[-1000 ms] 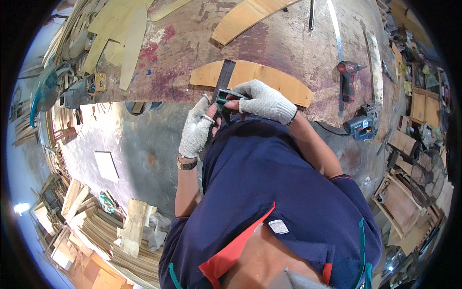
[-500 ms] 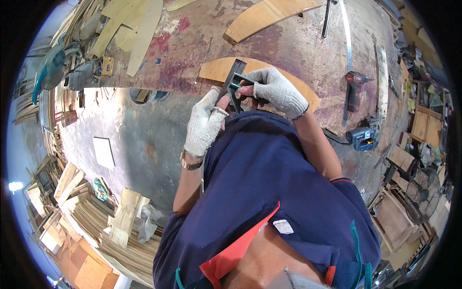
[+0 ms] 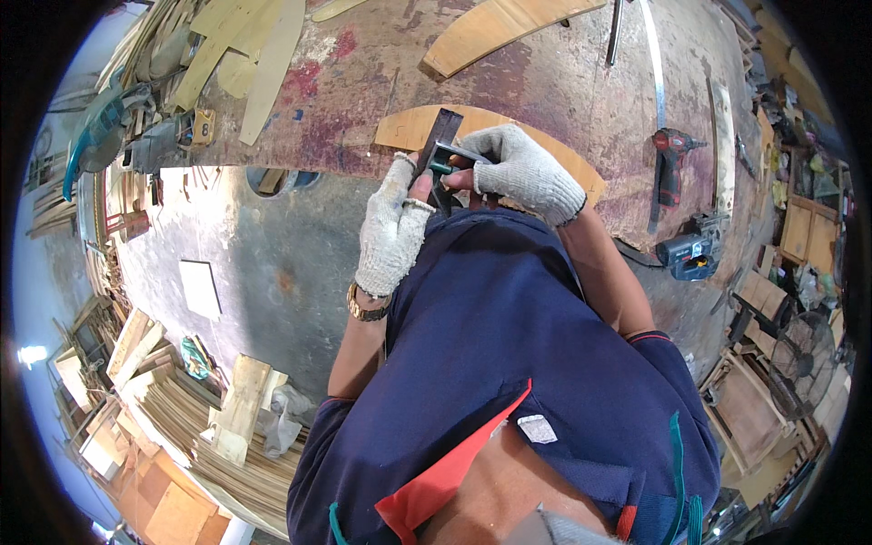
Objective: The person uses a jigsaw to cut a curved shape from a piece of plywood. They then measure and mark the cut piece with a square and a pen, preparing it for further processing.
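Observation:
Both of my hands wear whitish knit gloves with bare fingertips and meet just in front of my dark blue shirt. My left hand (image 3: 391,233) has its fingers closed on a dark, flat bar (image 3: 442,129) that tilts up and away. From the right, my right hand (image 3: 527,177) pinches a small metal piece (image 3: 463,153) against the bar, with a dark green part (image 3: 441,166) beside it. Fingers hide much of where the pieces meet, and their exact kind is unclear. Just beyond my hands, a curved wooden board (image 3: 404,130) lies on the worn table.
To the right lie a red-and-black cordless drill (image 3: 669,168), a blue-and-black jigsaw (image 3: 692,251) and a long metal strip (image 3: 653,64). Another curved board (image 3: 495,38) and several pale curved templates (image 3: 272,77) lie farther off. Stacked wood strips (image 3: 182,427) stand at lower left.
My left wrist has shifted slightly to the right. The right-hand fingers and the metal piece have turned a little against the bar, and both hands keep their hold.

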Demonstrator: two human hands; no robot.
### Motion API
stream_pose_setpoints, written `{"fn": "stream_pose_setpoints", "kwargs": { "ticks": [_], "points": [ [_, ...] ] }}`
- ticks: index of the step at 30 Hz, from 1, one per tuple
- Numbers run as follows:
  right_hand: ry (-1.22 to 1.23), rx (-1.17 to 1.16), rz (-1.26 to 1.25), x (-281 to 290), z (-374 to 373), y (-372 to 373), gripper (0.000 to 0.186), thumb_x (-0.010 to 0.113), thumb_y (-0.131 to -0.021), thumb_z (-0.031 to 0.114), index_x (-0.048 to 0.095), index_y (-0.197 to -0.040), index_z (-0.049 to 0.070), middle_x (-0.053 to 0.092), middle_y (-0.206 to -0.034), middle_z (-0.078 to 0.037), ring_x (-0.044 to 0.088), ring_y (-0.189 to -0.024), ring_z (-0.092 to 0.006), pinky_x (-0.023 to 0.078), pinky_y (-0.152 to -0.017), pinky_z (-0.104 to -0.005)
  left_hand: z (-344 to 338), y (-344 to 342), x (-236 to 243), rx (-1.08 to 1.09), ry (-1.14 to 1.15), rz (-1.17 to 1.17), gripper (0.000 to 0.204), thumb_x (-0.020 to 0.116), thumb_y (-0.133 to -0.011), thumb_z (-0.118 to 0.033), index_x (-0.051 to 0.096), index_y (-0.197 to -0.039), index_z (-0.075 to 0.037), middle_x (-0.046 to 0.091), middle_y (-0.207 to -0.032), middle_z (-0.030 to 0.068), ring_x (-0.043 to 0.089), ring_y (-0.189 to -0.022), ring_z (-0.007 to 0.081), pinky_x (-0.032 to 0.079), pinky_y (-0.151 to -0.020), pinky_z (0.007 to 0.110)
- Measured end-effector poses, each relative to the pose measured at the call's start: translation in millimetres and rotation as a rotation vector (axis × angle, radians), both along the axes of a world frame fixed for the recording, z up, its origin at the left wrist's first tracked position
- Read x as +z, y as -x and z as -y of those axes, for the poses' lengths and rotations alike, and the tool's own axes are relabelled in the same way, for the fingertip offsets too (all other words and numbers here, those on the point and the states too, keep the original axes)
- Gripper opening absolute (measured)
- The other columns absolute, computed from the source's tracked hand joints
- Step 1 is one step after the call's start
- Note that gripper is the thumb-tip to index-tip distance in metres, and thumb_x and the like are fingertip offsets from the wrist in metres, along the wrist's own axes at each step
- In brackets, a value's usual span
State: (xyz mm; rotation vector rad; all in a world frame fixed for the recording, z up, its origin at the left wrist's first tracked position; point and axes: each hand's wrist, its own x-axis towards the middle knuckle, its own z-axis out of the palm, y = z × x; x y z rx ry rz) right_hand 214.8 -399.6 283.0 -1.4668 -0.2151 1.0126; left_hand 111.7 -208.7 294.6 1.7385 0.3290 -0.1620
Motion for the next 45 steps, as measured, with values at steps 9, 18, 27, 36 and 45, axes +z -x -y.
{"fn": "stream_pose_setpoints", "kwargs": {
  "ticks": [9,18,27,36,45],
  "points": [
    [-0.004,-0.001,0.018,9,1,1,0.024,0.083,-0.088,0.022,0.077,-0.098,0.001,0.074,-0.077,-0.004,0.069,-0.066,-0.0086,0.052,-0.056,-0.0231,2,2,2,0.023,0.005,-0.013,0.038,0.057,-0.109,-0.027,0.059,-0.138,-0.001,0.059,-0.083,-0.0016,0.047,-0.067,0.0034,0.037,-0.058,0.022],
    [-0.013,0.006,0.026,11,-1,3,0.026,0.084,-0.088,0.025,0.077,-0.097,0.002,0.074,-0.078,-0.004,0.070,-0.065,-0.0084,0.051,-0.055,-0.0220,1,2,9,0.022,-0.021,0.040,0.035,0.055,-0.109,-0.024,0.063,-0.131,0.003,0.070,-0.100,0.0076,0.060,-0.089,0.0093,0.050,-0.078,0.026],
    [-0.020,0.006,0.040,11,1,0,0.026,0.084,-0.088,0.026,0.078,-0.099,0.003,0.076,-0.080,-0.005,0.071,-0.065,-0.0090,0.052,-0.055,-0.0219,3,0,12,0.070,-0.056,0.013,0.036,0.060,-0.107,-0.025,0.066,-0.127,0.004,0.068,-0.092,0.0054,0.058,-0.082,0.0072,0.049,-0.072,0.024],
    [-0.031,0.014,0.031,12,1,-2,0.029,0.086,-0.086,0.025,0.078,-0.102,0.002,0.076,-0.083,-0.005,0.072,-0.068,-0.0090,0.053,-0.057,-0.0219,4,1,13,0.107,-0.058,-0.008,0.035,0.062,-0.107,-0.027,0.068,-0.127,0.002,0.058,-0.076,-0.0020,0.048,-0.064,0.0024,0.040,-0.054,0.022],
    [-0.021,0.015,0.028,14,0,-3,0.028,0.086,-0.086,0.024,0.078,-0.101,0.002,0.076,-0.083,-0.005,0.072,-0.067,-0.0093,0.053,-0.057,-0.0224,8,0,19,0.114,-0.027,0.002,0.032,0.061,-0.107,-0.027,0.070,-0.126,-0.003,0.051,-0.070,-0.0064,0.042,-0.059,0.0007,0.035,-0.051,0.021]
  ]
}}
